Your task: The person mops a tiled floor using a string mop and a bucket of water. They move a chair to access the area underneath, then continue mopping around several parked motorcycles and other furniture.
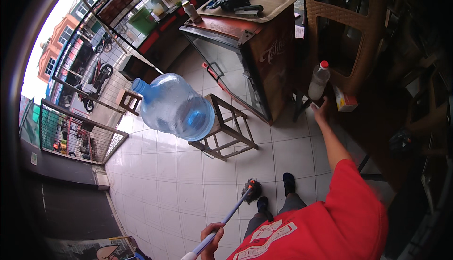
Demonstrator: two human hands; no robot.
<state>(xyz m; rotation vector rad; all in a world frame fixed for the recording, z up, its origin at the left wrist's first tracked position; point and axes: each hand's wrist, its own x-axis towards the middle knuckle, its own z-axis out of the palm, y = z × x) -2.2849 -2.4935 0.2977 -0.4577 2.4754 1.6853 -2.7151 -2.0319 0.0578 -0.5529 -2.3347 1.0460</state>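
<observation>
On the person's side of the wooden stool (218, 126), the mop (230, 213) slants up from the tiled floor (181, 165), its dark shaggy head beside the shoes (289, 184); the left hand (214, 242) has its fingers curled closed around the pale handle. To the right of the stool, the right hand (322, 113) is stretched out at the base of a red-capped clear bottle (318, 84), thumb and fingers spread (whether they touch it, I cannot tell). A big blue jug (177, 106) stands on the stool.
</observation>
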